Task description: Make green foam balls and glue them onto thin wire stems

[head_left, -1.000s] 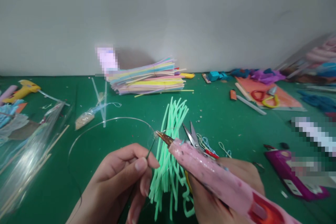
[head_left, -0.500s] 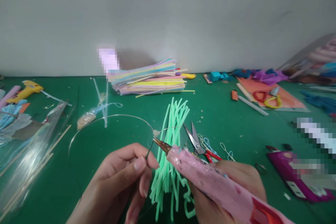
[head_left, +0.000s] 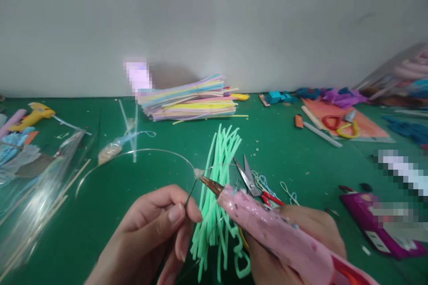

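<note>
Head view — my left hand (head_left: pixel 147 231) pinches a thin green stem (head_left: pixel 191 193) in its fingers, pale tip (head_left: pixel 198 172) over the desk (head_left: pixel 281 142), left of green strips (head_left: pixel 214 213) — my right hand (head_left: pixel 316 219) grips the pink glue gun (head_left: pixel 274 229), nozzle (head_left: pixel 212 185) at that tip.

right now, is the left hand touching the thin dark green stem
Touching: head view shows the left hand pinching the dark green stem between thumb and forefinger.

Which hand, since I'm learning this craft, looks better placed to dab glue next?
Probably the right hand: it holds the pink glue gun, its nozzle by the pale blob. The left hand pinches the dark stem.
</note>
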The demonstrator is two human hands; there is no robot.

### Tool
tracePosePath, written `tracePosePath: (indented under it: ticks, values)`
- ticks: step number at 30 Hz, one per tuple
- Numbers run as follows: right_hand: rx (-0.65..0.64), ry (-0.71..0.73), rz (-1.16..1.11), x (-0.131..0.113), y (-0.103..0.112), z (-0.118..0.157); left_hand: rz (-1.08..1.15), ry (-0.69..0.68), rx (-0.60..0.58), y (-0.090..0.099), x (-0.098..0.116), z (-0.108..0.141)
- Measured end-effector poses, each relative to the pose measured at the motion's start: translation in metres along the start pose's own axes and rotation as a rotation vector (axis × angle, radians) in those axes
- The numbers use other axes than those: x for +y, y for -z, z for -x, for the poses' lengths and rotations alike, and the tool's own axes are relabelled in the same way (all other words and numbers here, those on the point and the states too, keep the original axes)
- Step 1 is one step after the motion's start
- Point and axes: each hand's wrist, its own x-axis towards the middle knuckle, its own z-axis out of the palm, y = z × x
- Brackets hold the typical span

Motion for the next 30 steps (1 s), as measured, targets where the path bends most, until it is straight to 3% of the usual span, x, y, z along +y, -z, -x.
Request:
tracePosePath:
  ticks: [6, 15, 24, 30]
  values:
    - [-0.026, -0.037, -0.010, -0.0002, 0.0007, 0.0010, -0.015, -0.008, 0.013, -0.0052, 0.0015, -0.0017]
    - [0.049, -0.061, 0.001, -0.0071, -0.0063, -0.0034, -0.024, -0.004, -0.023, -0.0011, 0.0001, -0.0006]
    - [-0.037, -0.035, 0.080, 0.0006, 0.0023, -0.0015, -0.086, 0.027, 0.041, -0.0053, 0.0032, -0.0004]
    - [-0.008, -0.008, 0.050, 0.0021, 0.0001, -0.0018, -0.055, -0.001, 0.025, -0.0038, 0.0015, -0.0010]
